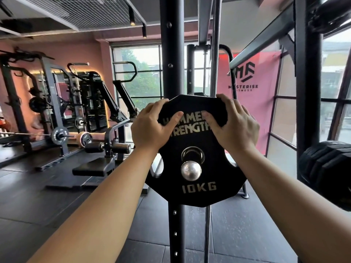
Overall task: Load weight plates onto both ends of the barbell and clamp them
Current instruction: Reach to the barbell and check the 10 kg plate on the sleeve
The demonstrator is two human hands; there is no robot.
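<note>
A black many-sided 10KG weight plate (197,188) marked HAMMER STRENGTH hangs on a chrome peg (190,170) that sticks out of a black rack upright (171,59). The peg end sits in the lower part of the plate's centre hole. My left hand (150,128) grips the plate's upper left edge, thumb across the lettering. My right hand (234,124) grips the upper right edge the same way. Both forearms reach in from below.
A stack of black plates (326,171) hangs at the right edge on another upright (307,92). A loaded barbell (58,135) rests in a rack at the left. A padded machine (106,147) stands left of centre. Black rubber flooring (66,196) lies below.
</note>
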